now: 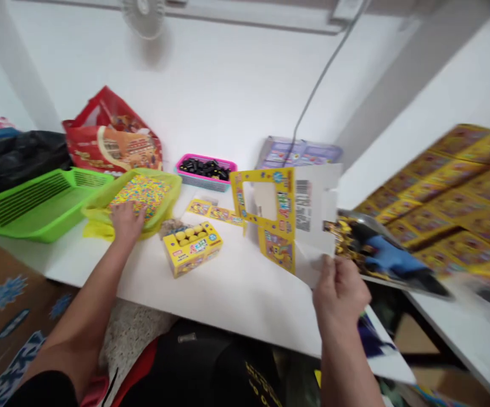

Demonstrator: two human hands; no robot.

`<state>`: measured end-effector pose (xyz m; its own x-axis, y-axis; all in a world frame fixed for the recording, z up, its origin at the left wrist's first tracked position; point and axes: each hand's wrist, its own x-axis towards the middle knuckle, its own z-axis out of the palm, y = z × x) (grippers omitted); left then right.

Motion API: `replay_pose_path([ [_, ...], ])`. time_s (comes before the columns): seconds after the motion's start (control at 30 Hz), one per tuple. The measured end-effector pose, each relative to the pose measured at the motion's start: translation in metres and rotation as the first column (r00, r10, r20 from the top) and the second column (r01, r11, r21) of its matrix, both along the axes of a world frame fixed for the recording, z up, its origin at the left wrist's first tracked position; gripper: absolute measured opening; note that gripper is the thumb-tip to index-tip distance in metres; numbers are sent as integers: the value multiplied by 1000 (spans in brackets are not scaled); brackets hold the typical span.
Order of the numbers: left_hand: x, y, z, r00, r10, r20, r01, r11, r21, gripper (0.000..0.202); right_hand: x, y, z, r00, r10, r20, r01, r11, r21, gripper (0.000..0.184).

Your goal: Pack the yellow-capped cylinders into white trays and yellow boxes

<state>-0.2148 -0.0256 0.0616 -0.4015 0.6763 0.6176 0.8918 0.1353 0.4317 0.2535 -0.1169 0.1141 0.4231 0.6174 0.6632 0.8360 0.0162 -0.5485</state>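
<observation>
White table [248, 294] against wall [215, 85]: right hand [340, 288] grips unfolded carton [306, 243]; left hand [126, 220] lies over beads [145, 191], grip not discernible.

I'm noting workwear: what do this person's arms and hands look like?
The left hand and right hand are ungloved, with no watch visible. Both forearms are bare. A black sleeve shows on the left; the right has none in view.
</observation>
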Motion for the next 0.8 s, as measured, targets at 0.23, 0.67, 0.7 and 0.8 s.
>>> replay_pose_path([
  [0.23, 131, -37, 8, 819, -537, -203, 486, 837, -251, 84, 27, -28, 0, 968, -53, 244, 51, 999, 14, 58],
  [0.67, 94, -66, 32, 952, -197, -236, 44, 846, -531, 75, 43, -53, 11, 869, 353, 347, -348, 934, -78, 30],
  [0.7, 97, -69, 36, 949, -214, -232, 97, 897, -431, 73, 41, -51, 14, 855, 385, 347, -376, 922, -98, 29],
  [0.8, 122, -77, 52, 871, -474, -129, 468, 881, -75, 73, 37, -45, 23, 810, 485, 331, -459, 874, -158, 27],
])
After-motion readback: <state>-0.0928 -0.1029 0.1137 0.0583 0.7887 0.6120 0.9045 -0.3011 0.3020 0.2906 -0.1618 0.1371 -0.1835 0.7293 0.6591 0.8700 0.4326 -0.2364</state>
